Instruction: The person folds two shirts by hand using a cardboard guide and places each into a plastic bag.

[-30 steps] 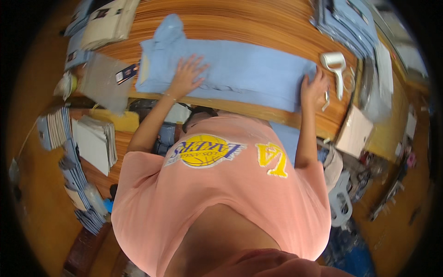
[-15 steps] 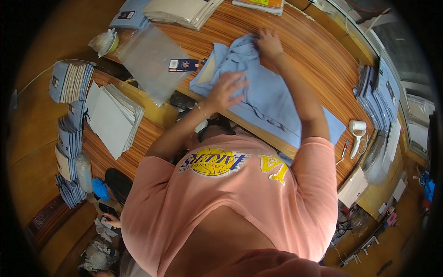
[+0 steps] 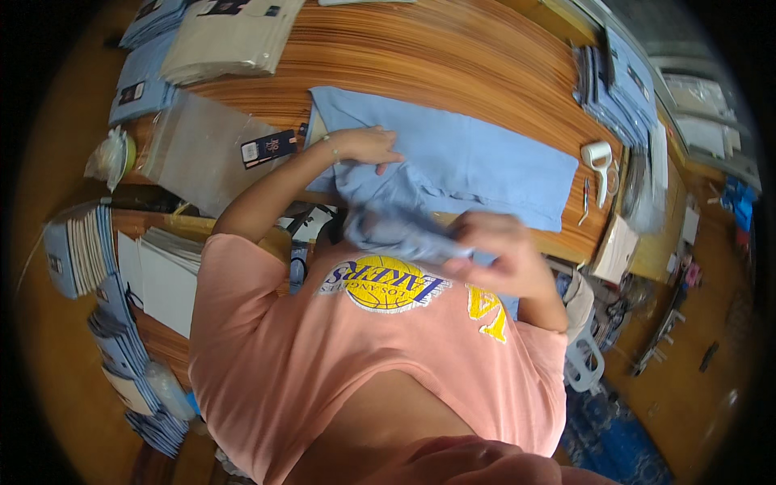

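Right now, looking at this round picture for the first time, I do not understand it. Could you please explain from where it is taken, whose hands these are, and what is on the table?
The picture comes from a wide fisheye camera worn on a person's head, looking down. That is why it is round and straight edges look bent. The pink shirt at the bottom is the wearer's own body.

There is no machine here, only two bare hands. The left hand lies flat on a light blue garment spread on the wooden table. The right hand grips a bunched part of the same garment near the table's edge; it is blurred.

Also on the table: a clear plastic bag with a dark tag at the left, stacks of packed clothing at the top, and a small white handheld tool at the right. More stacks lie lower left.
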Available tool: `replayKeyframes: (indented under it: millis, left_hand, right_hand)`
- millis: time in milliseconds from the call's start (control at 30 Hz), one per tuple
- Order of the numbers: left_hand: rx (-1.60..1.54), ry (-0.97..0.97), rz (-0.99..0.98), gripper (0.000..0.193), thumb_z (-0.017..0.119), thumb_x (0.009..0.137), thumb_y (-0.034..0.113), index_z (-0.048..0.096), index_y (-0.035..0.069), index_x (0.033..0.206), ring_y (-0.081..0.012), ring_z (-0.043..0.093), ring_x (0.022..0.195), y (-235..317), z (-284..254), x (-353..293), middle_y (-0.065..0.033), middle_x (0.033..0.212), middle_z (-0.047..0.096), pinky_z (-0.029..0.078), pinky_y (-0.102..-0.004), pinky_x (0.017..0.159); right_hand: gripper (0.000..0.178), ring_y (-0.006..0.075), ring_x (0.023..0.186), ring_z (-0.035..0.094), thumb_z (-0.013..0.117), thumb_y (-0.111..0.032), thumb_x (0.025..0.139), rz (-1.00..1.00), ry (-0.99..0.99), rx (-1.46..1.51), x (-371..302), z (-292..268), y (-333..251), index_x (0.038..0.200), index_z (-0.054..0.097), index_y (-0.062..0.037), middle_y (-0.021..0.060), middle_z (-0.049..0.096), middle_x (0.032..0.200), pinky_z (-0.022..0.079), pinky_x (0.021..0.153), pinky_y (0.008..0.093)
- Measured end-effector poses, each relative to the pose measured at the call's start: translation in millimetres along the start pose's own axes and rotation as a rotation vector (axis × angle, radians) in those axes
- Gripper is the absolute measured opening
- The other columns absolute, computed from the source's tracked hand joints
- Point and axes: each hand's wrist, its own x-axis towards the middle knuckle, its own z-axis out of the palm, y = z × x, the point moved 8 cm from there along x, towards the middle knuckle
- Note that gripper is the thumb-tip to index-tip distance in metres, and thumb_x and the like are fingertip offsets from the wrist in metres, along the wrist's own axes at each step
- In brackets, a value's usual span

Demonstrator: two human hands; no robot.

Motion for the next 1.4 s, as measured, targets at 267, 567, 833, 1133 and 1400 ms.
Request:
replayKeyframes:
  millis: [267,567,833,1133,1400]
  left_hand:
    - [-0.001,0.294,0.06,0.036,0.063,0.08,0.034,0.061,0.001,0.095,-0.0285,0.051,0.1,-9,-46,-47,-0.0121,0.104,0.057,0.04,-0.0356,0.087]
    - [0.186,0.663,-0.046,0.034,0.064,0.078,0.022,0.059,0.002,0.105,-0.0304,0.05,0.105,-57,-66,-63,-0.0141,0.106,0.056,0.037,-0.0412,0.092]
    - [0.496,0.899,-0.321,0.038,0.057,0.085,0.028,0.053,0.005,0.116,-0.0339,0.04,0.117,-22,-72,-74,-0.0171,0.125,0.046,0.026,-0.0563,0.099]
    - [0.12,0.91,0.365,0.05,0.057,0.086,0.03,0.046,0.004,0.127,-0.0327,0.033,0.127,197,10,114,-0.0166,0.135,0.039,0.025,-0.047,0.106]
    - [0.327,0.912,0.262,0.05,0.052,0.088,0.03,0.043,0.005,0.13,-0.0302,0.027,0.133,213,34,157,-0.0142,0.14,0.034,0.022,-0.0516,0.106]
  right_hand:
    - [0.013,0.0067,0.065,0.045,0.065,-0.011,0.079,0.77,0.699,0.013,-176,-95,226,0.079,0.055,-0.0027,-0.0002,0.051,0.071,0.037,0.056,0.0226]
    - [0.014,0.0119,0.058,0.056,0.066,-0.012,0.08,0.834,0.971,0.211,-206,-140,243,0.087,0.056,-0.0073,0.0034,0.058,0.073,0.049,0.052,0.0238]
    - [0.031,0.0189,0.065,0.06,0.068,-0.024,0.078,0.951,0.932,-0.291,-255,-150,300,0.101,0.056,-0.0076,0.0096,0.06,0.076,0.047,0.056,0.0286]
    - [0.06,0.0337,0.087,0.061,0.078,-0.034,0.063,1.165,0.826,-0.879,-325,-179,298,0.105,0.059,0.0037,0.0225,0.063,0.092,0.047,0.076,0.0414]
    - [0.042,0.0414,0.092,0.057,0.065,-0.02,0.072,0.857,0.751,-0.478,-308,-172,292,0.105,0.056,0.0044,0.0285,0.06,0.097,0.045,0.078,0.0434]
